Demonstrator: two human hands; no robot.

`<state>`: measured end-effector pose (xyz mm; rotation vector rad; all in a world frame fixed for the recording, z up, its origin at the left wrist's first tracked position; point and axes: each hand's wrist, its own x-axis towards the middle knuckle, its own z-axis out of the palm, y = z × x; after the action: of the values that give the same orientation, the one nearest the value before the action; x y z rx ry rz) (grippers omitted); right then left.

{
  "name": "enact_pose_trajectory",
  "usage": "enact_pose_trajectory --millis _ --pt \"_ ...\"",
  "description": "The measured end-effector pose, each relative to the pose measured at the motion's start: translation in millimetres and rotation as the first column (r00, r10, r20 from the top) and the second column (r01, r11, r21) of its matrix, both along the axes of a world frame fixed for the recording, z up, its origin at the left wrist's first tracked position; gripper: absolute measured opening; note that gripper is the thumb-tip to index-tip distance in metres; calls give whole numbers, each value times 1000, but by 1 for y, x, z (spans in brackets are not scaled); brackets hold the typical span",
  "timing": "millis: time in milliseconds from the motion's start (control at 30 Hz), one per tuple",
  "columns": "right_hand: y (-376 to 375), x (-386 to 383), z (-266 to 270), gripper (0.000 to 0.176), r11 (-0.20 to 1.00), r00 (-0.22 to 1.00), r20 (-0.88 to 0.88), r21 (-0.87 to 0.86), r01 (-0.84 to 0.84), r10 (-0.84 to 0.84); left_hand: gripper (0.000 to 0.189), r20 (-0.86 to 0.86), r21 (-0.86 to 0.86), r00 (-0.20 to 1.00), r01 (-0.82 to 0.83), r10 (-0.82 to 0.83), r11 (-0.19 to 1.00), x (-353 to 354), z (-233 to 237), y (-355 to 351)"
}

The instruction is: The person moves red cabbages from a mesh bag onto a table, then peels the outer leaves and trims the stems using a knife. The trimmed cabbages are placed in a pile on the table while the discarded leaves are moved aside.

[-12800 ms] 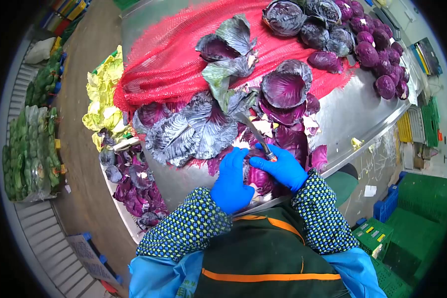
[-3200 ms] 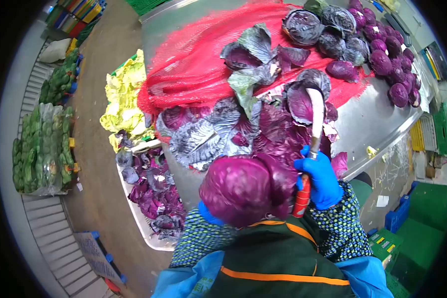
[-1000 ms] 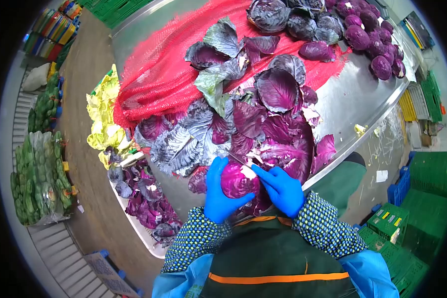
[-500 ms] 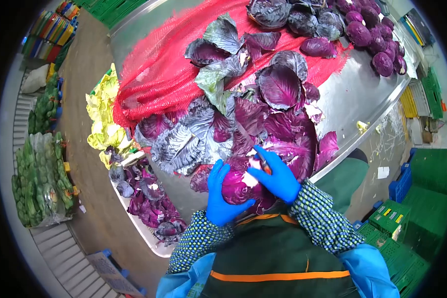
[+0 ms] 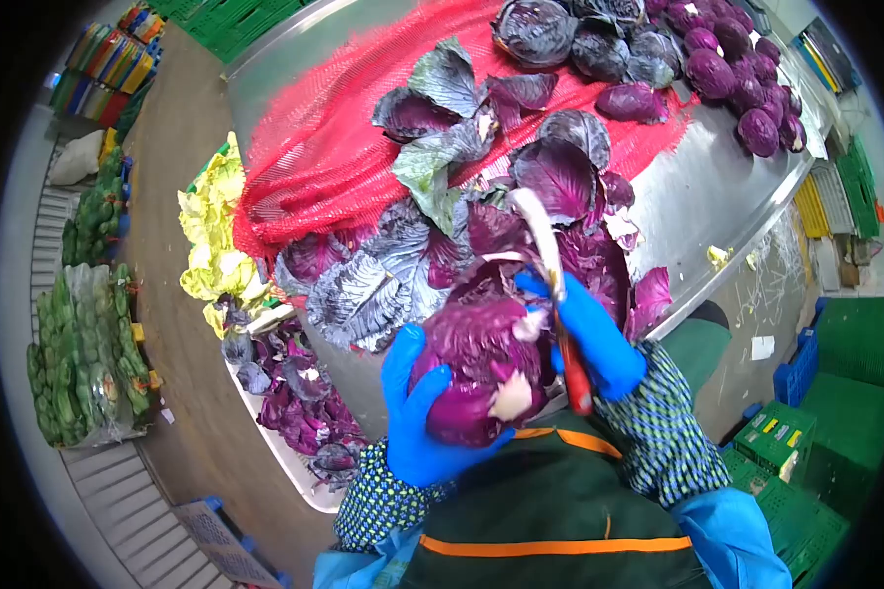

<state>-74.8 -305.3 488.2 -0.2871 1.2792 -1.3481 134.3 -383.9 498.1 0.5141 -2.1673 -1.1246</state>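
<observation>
My left hand, in a blue glove, cups a red cabbage from its left and lower side. The cut pale stem of the cabbage faces down and to the right. In my right hand, also gloved in blue, is a knife with a red handle; its blade points up and away, over the loose leaves. The right fingertips are close to the right side of the cabbage. Loose purple cabbage leaves lie around and beyond it on a red net.
Trimmed purple heads and darker untrimmed heads sit at the back right of the metal table. At the left are a white tub of leaves and yellow-green leaves. Green crates stand at the right.
The cabbage has been raised and turned, so its stem end now faces lower right. My right hand has moved right, and the knife blade has swung up into view.
</observation>
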Motion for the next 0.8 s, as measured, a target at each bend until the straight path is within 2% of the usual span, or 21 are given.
enact_pose_trajectory --millis 33,67,100,133,167,200,233,300,333,367,400,433,500,533,567,733,767,800 --pt "6 5 18 69 987 992 0 -98 -126 127 103 16 -95 997 -70 72 993 -3 2 -5" --pt "12 16 -2 73 932 913 -376 -246 -266 161 95 -26 -61 993 -114 113 992 -10 6 -6" --pt "12 19 20 54 965 926 -366 -194 -179 98 95 -29 -69 994 -107 105 992 -14 13 -6" --pt "7 10 29 42 993 960 -260 -31 -114 102 101 -136 508 986 -18 101 861 -18 22 -5" --pt "4 -1 33 31 988 984 -151 141 -69 91 106 -220 894 962 134 159 428 -20 26 -5" --pt "5 -4 11 20 998 990 -129 1 60 -59 84 -270 933 915 326 301 -154 -18 5 -13" --pt "1 -7 7 22 995 988 -119 16 100 -97 63 -218 599 870 477 442 -643 -21 -5 -25" --pt "-6 -11 26 36 998 995 -97 -68 17 -23 50 -384 648 820 567 426 -509 -28 0 -26" --pt "-11 -5 33 46 947 970 -242 -314 -66 -12 50 -385 645 817 571 429 -508 -28 -2 -25" --pt "-15 5 40 58 837 928 -371 -519 -173 -39 49 -359 679 838 536 410 -502 -25 -7 -23" --pt "-20 9 60 73 908 840 -535 -303 -290 90 48 -334 713 860 498 385 -494 -22 -12 -22" --pt "-32 13 56 57 965 961 -266 -220 -141 80 46 -317 746 879 463 356 -479 -21 -17 -25" --pt "-44 -7 33 43 996 963 -262 -53 -73 57 44 -286 803 909 401 304 -441 -21 -20 -30" --pt "-40 -15 39 28 992 981 -158 86 -96 109 54 -302 502 820 571 487 -650 -21 -14 -27" --pt "-36 -15 32 22 994 990 -136 105 -13 27 54 -305 501 812 581 497 -641 -20 -14 -26" --pt "-1 -10 11 17 940 940 -40 28 341 -340 59 -484 640 705 689 518 -340 -15 -15 -20" --pt "4 -12 11 17 924 921 -104 45 380 -374 61 -518 659 682 703 516 -268 -13 -14 -19" --pt "6 -14 15 16 926 915 -191 60 373 -356 64 -438 604 634 733 637 -314 -13 -14 -21"
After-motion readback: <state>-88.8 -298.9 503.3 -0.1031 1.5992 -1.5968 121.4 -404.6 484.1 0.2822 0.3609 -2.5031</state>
